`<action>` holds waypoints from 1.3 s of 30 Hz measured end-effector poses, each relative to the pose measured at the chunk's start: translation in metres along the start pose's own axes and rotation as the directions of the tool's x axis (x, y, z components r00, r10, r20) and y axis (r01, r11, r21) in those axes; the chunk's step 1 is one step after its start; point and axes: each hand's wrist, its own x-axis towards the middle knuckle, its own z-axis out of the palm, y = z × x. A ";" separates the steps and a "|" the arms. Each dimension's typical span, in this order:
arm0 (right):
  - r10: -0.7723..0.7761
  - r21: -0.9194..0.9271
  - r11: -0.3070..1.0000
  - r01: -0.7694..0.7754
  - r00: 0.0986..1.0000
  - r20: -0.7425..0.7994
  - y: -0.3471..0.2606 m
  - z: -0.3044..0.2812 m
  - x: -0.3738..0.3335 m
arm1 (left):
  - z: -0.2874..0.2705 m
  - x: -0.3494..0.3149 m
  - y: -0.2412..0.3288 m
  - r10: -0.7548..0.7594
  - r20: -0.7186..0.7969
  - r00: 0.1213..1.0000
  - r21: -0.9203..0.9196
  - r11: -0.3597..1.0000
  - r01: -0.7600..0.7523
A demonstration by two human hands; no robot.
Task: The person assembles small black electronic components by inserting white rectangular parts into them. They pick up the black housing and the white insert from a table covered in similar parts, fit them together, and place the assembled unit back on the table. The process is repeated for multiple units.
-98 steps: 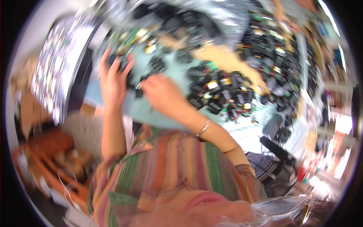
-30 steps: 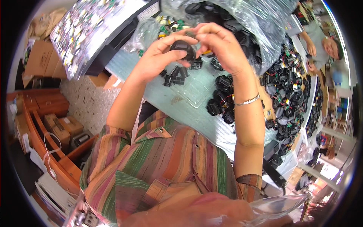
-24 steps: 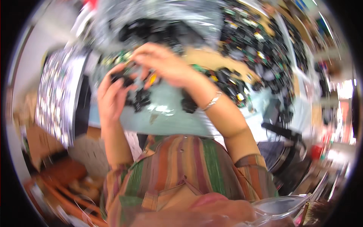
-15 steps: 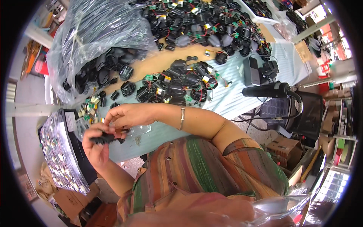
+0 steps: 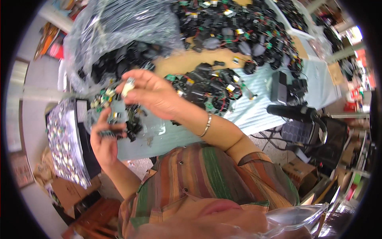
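My left hand (image 5: 106, 145), at the near left of the table, has its fingers curled round a dark plastic part (image 5: 106, 134), mostly covered by them. Just beyond its fingertips is a cluster of black parts (image 5: 134, 124); whether these touch the hand I cannot tell. Farther up and to the right, my right hand (image 5: 153, 95) pinches a small cream-white piece (image 5: 128, 88) with a silvery end between thumb and fingers. Beside it lie small white, yellow and green components (image 5: 104, 98). To the right of this hand sits a pile of black housings (image 5: 201, 85) with wires and green boards.
A large clear plastic bag (image 5: 123, 24) of black parts stands at the far left. Another big heap of wired black housings (image 5: 238, 36) covers the back. On the left is a tray (image 5: 65, 147) of small pieces. A black padded bar (image 5: 290, 112) juts in at right.
My hands have come apart. The right one has moved up and now holds a cream-white piece, while the left stays low with a dark part. The view has shifted slightly.
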 end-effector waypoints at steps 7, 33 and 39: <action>-0.307 -0.740 0.585 0.331 0.935 0.176 -0.001 -0.004 0.001 | 0.039 0.048 -0.012 0.031 -0.385 0.922 -0.139 0.986 -0.091; -0.398 -0.788 -0.312 0.531 0.680 0.616 0.028 -0.007 0.000 | 0.076 0.031 -0.046 -0.019 -0.334 0.943 -0.171 0.984 -0.041; -0.357 -0.862 -0.223 0.456 0.785 0.507 0.025 -0.002 -0.005 | 0.062 0.038 -0.050 0.035 -0.393 0.919 -0.113 0.990 -0.086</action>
